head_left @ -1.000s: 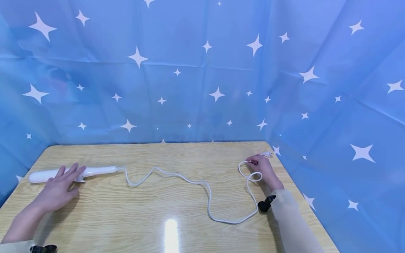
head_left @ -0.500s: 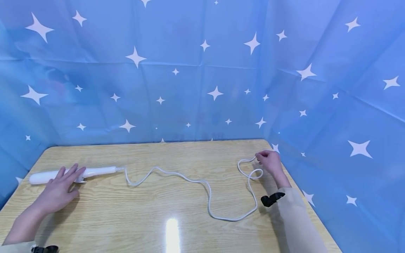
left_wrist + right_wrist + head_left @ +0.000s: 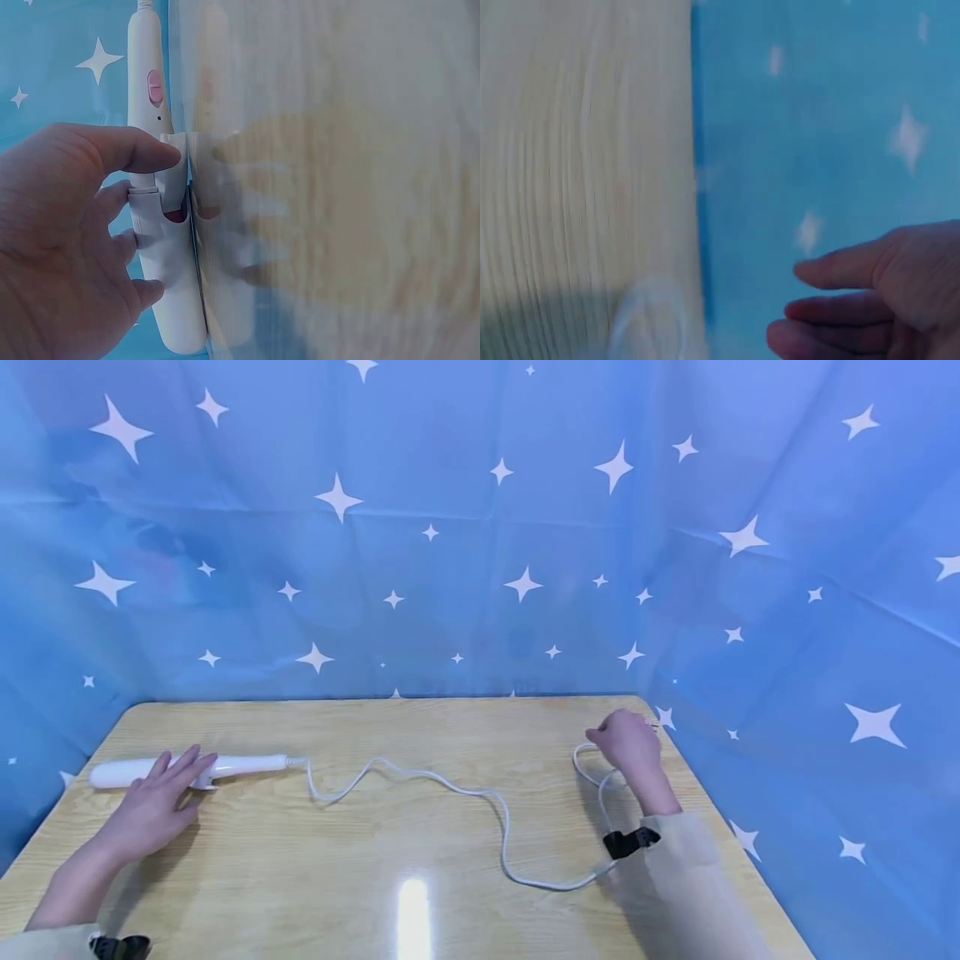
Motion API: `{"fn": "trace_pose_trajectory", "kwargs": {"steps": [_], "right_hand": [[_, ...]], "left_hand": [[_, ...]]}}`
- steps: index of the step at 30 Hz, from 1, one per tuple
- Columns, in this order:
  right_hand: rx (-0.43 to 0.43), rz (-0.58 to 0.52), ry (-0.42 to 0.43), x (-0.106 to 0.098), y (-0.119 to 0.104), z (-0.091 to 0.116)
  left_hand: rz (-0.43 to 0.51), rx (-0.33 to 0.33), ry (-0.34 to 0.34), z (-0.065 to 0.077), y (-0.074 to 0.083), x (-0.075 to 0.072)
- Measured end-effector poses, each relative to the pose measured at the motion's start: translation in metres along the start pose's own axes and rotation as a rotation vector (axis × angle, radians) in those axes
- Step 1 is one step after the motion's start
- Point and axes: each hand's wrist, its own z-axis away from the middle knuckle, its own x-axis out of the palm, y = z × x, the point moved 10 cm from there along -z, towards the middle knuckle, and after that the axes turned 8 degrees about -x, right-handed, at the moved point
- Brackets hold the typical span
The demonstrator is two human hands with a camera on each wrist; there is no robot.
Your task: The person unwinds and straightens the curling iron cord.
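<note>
A white curling iron (image 3: 251, 765) lies along the left of the table, its pink slide switch (image 3: 155, 88) showing in the left wrist view. My left hand (image 3: 153, 810) rests across its middle with fingers spread. In the left wrist view the thumb is right at the raised lever (image 3: 175, 169). From the iron a white cord (image 3: 431, 777) winds rightward. Over its far end, at the table's back right, is my right hand (image 3: 632, 745), overlapping the plug (image 3: 651, 724). The right wrist view shows the thumb and fingers (image 3: 840, 268) extended with nothing between them.
The wood-grain table (image 3: 337, 860) ends just right of my right hand. A blue curtain with white stars (image 3: 480, 543) hangs behind and to the right. Part of the cord's loop (image 3: 656, 300) lies near the table's right edge.
My right hand, pinching the cord by the plug half a second ago, has shifted slightly and its fingers have let go. My left hand stays on the curling iron; the head view has shifted slightly.
</note>
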Motion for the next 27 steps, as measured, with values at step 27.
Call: {"fn": "trace_pose_trajectory", "kwargs": {"steps": [27], "right_hand": [[-0.219, 0.091, 0.16, 0.059, 0.019, 0.018]], "left_hand": [[-0.012, -0.019, -0.003, 0.001, 0.0, 0.003]]}}
